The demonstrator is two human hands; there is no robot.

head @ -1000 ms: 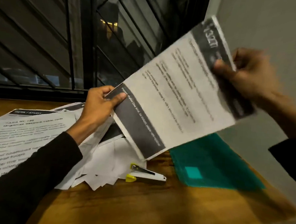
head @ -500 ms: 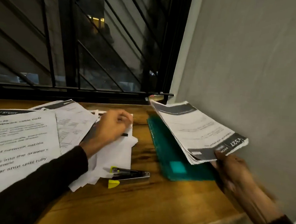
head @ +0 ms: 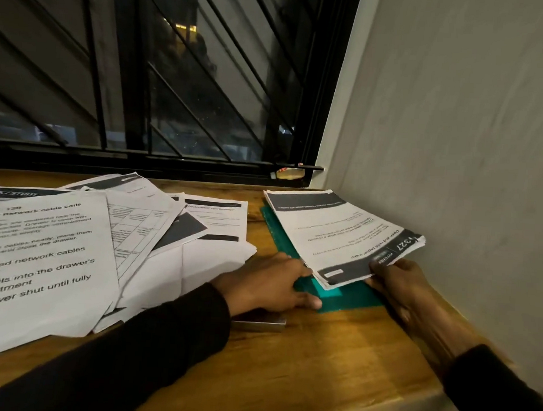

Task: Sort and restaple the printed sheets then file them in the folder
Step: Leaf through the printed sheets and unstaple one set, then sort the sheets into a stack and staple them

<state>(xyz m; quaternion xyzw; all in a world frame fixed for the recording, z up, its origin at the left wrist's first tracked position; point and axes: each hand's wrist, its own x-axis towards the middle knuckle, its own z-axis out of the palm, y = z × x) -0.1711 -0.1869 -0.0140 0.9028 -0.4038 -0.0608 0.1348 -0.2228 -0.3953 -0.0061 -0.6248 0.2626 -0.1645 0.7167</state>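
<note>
Printed sheets [head: 341, 238], gathered as one bundle, are lying on the teal folder [head: 350, 297] at the right end of the wooden desk [head: 301, 372], close to the wall [head: 458, 137]. The right hand [head: 397, 278] is pinching the bundle's near corner between thumb and fingers. The left hand [head: 268, 284] is resting flat with fingers extended on the folder's left edge, partly covering a metal stapler [head: 261, 322], of which only an edge is showing. Loose papers [head: 102, 242] are sprawling across the desk's left side, overlapping and cut off by the frame. Whether the folder is holding anything inside cannot be determined. A barred window [head: 176, 72] is standing behind.
</note>
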